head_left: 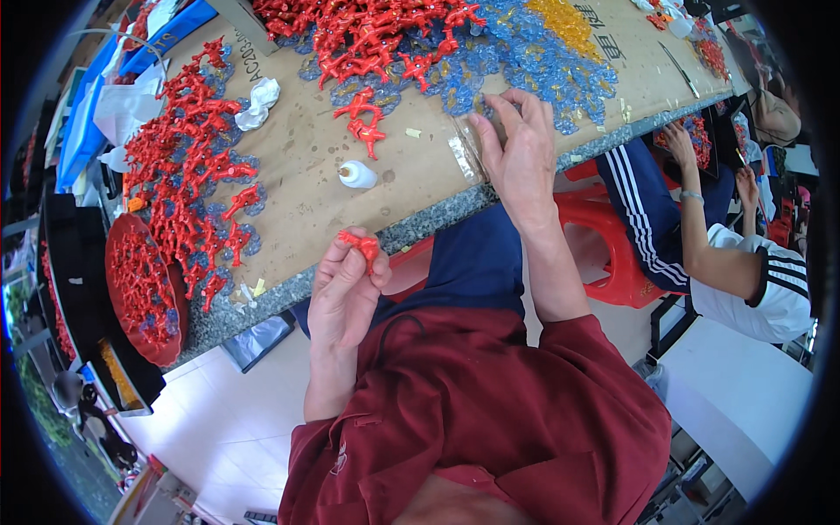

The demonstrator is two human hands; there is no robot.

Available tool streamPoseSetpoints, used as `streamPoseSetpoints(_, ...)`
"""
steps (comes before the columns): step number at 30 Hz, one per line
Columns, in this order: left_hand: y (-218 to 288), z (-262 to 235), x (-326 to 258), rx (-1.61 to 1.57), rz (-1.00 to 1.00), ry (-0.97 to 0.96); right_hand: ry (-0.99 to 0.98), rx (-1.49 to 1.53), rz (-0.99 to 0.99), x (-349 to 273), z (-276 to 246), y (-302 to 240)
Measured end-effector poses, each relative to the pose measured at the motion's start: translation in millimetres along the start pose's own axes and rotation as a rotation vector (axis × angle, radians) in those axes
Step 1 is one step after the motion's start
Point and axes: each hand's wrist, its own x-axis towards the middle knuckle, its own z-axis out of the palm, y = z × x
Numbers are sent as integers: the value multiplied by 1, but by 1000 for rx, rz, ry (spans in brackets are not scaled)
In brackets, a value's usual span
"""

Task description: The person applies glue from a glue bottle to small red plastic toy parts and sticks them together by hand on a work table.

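Note:
My left hand (347,284) is closed around a small red figurine (361,246), pinched between thumb and fingers just off the table's near edge. At the near edge of a heap of clear blue plastic pieces (525,52) is my right hand (523,144). Its thumb and forefinger are a little apart over those pieces, and no held thing shows between them. Between my hands, a small white squeeze bottle (357,175) stands on the brown cardboard (297,197). Beyond the bottle lie a couple of red figurines (362,122) apart from the large red heap (359,31).
Red figurines on blue bases (188,149) cover the table's left side, beside a crumpled white tissue (258,102). A red tray (144,289) of figurines sits at the left corner. Yellow pieces (564,24) lie far back. A co-worker's arm (700,210) and a red stool (604,245) are at right.

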Motion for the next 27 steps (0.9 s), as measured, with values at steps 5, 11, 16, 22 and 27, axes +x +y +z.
streamPoseSetpoints(5, -4, 4, 0, -31, -35, -26, -89, 212, 86, -18, -15, -7)
streamPoseSetpoints(11, -13, 13, 17, -43, -109, -71, -262, 622, 213, -27, -27, -40)
streamPoseSetpoints(16, -18, 10, 21, -102, -82, -137, -426, 831, 102, -38, -34, -54)
streamPoseSetpoints(22, -18, -1, 18, -41, -141, -292, -711, 1416, 475, -37, -28, -36)
streamPoseSetpoints(27, -19, -2, 15, 50, 31, -241, -837, 1678, 680, -40, -24, -28)
